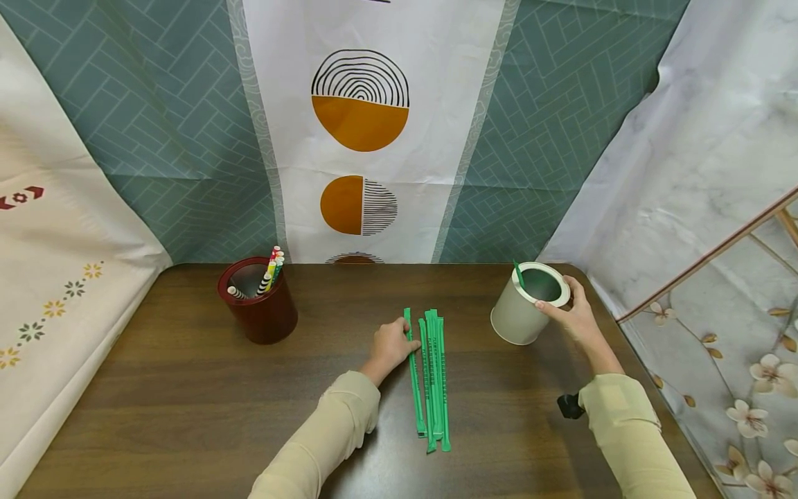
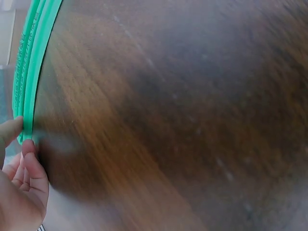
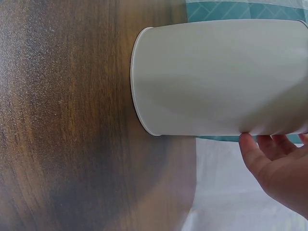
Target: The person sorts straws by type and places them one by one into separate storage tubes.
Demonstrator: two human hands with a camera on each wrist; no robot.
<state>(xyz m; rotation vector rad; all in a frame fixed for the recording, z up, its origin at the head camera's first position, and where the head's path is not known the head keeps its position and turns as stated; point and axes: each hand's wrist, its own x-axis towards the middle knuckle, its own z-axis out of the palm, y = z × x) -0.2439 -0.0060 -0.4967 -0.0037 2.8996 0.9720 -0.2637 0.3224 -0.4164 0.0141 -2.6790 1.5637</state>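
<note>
- Green wrapped straws: single straw (image 1: pixel 415 388) plus straw bundle (image 1: pixel 435 374), flat on the tabletop (image 1: pixel 349 298), mid-scene, narrow gap between them.
- Left grip (image 1: pixel 389 346): narrow, thumb and fingers pinching the single straw near its far end. Left wrist view has the thumb and a fingertip either side of a straw end. Can't tell if any of it is off the wood.
- Long axis: runs far to near, near end slightly rightward. Bundle roughly parallel, just right of the single straw. Most of the straw's length trails toward the person from the pinch.
- White cup (image 1: pixel 517 319): right of the straws and well apart, looks upright, mouth up. Straw in cup (image 1: pixel 519 275) sticks out at the left side of the rim.
- Right grip (image 1: pixel 573 315): on the cup's right side at the rim, thumb on the near edge, fingers round the outside. Holding the cup.
- Nearer hand: left to the straws, right to the cup. Bundle sits between left hand and cup.
- My read: flat straw vs upright cup is the relation that matters. Getting from one to the other calls for tipping the straw upright and clearing the bundle.
</note>
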